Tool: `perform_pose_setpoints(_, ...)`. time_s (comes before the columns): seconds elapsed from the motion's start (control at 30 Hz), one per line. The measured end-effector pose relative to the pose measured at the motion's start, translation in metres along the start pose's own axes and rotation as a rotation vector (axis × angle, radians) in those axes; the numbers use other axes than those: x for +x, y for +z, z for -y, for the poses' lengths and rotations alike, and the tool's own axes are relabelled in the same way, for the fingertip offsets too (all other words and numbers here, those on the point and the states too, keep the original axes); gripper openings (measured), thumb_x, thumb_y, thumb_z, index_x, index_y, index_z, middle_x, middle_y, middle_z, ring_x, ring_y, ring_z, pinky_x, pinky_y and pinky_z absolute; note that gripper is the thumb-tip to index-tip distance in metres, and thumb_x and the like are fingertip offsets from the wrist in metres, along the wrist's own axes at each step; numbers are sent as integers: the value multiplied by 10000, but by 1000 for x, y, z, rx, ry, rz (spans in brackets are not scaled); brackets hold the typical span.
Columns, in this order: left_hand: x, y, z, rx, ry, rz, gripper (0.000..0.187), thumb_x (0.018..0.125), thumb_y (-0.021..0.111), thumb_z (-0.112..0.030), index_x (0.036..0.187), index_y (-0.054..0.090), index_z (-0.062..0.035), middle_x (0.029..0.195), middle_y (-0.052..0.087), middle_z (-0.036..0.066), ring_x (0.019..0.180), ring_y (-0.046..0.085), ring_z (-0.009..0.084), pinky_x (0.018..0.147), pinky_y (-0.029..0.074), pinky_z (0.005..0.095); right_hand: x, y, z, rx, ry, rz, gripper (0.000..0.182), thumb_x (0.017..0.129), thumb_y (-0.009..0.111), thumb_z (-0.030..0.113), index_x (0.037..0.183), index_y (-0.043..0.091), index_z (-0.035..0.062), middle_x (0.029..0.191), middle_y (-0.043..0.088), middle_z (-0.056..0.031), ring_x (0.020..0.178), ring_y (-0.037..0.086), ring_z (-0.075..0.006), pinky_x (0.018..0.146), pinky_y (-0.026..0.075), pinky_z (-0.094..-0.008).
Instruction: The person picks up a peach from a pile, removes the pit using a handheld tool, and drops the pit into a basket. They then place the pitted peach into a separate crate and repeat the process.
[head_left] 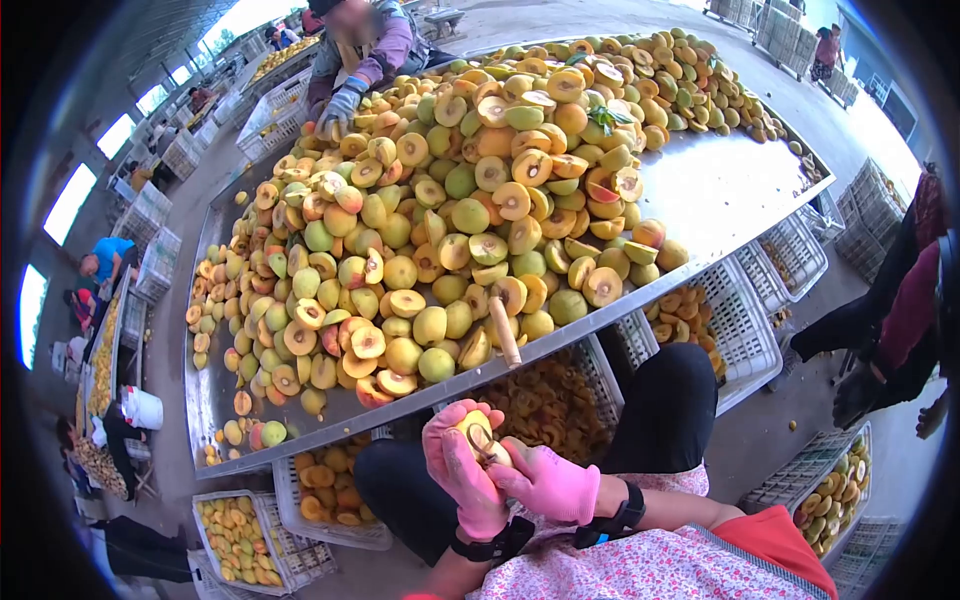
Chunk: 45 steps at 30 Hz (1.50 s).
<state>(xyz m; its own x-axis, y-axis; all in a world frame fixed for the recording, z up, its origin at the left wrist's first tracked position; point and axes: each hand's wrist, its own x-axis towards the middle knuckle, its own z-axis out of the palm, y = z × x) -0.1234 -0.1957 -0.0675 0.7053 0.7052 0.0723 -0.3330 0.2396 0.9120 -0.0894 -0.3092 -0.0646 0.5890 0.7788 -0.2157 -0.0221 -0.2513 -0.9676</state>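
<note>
My left hand [464, 472], in a pink glove, is closed around a yellow peach half [474, 426] above my lap. Close against it, my right hand [550, 484], also pink-gloved, has its fingers pinched together. A thin, dark curved loop [484, 440] lies over the fruit's cut face; it looks like a pitting tool's blade running into my right fingers, which cover the rest. In front of my hands, a wooden handle [505, 332] leans at the near edge of the metal table [720, 190]. A big heap of whole and halved peaches [470, 215] covers much of this table.
Under the table's edge stand crates of peach halves [545, 400], with a white crate [735, 320] to the right. Another full crate [240, 540] sits at lower left. Across the table, a co-worker's gloved hand [343, 108] touches the heap. A dark-clothed person [890, 300] is at right.
</note>
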Motion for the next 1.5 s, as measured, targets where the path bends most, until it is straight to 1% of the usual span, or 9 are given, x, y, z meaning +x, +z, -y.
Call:
perform_pose_setpoints(0.27,9,-20,-13,131,-97,213,513,1072,461,-432,1369,482,-15,1195,653,168,976,694,229,875,577,354,3,-15,7,-228,-120,-27,393,1041,534,382,1217,512,31,864,687,-244,826,677,-452,705,524,-499)
perform_pose_setpoints(0.33,10,-17,-15,94,-138,98,559,1071,401,-513,1333,505,-30,1140,674,163,918,694,198,783,576,332,-1,-10,3,-66,-201,-141,324,1026,589,330,1167,526,45,850,685,-193,793,670,-422,672,511,-451)
perform_pose_setpoints(0.4,13,-12,-26,-211,-448,-72,554,1058,354,-579,1271,547,-104,1120,685,129,846,679,194,674,546,313,-7,-13,5,17,-231,-181,292,1021,604,283,1161,536,36,813,671,-168,751,668,-388,655,509,-423)
perform_pose_setpoints(0.57,18,-8,-37,-212,-534,73,585,1034,409,-588,1366,538,-123,1251,649,112,841,654,225,654,508,324,-5,-28,-12,65,-105,-289,330,1008,624,313,1190,559,45,992,683,-199,933,680,-405,780,545,-426)
perform_pose_setpoints(0.67,17,-14,-40,-115,-508,220,550,1059,403,-525,1421,505,-124,1332,617,87,849,660,195,678,507,309,-12,-40,-9,8,-165,-309,376,1004,621,343,1230,560,48,1023,677,-213,943,672,-426,783,539,-450)
perform_pose_setpoints(0.83,3,-2,-47,172,-462,199,678,1045,260,-659,1360,538,-126,1116,702,79,745,658,118,471,409,191,-17,-50,-2,-211,-288,-174,409,1008,589,406,1205,553,50,1006,672,-215,923,678,-420,736,540,-471)
perform_pose_setpoints(1.27,-16,23,-47,367,-422,175,711,1048,237,-655,1231,583,-62,982,735,64,652,652,89,470,437,160,-26,-58,-2,-471,-386,-76,531,1018,552,431,1391,479,61,897,679,-199,753,685,-388,625,548,-471)
perform_pose_setpoints(1.43,-14,19,-44,376,-462,150,691,1064,240,-619,1176,611,-46,911,736,56,557,593,68,437,407,170,-25,-62,-5,-475,-384,24,404,1035,530,410,1171,472,34,806,671,-196,727,673,-408,589,528,-479)
perform_pose_setpoints(1.5,-12,12,-45,546,-252,341,684,1065,267,-615,1130,637,-43,855,724,41,487,532,58,422,386,178,-23,-61,-13,-496,-376,43,376,1040,524,403,1106,452,39,774,662,-195,712,667,-414,576,519,-483)
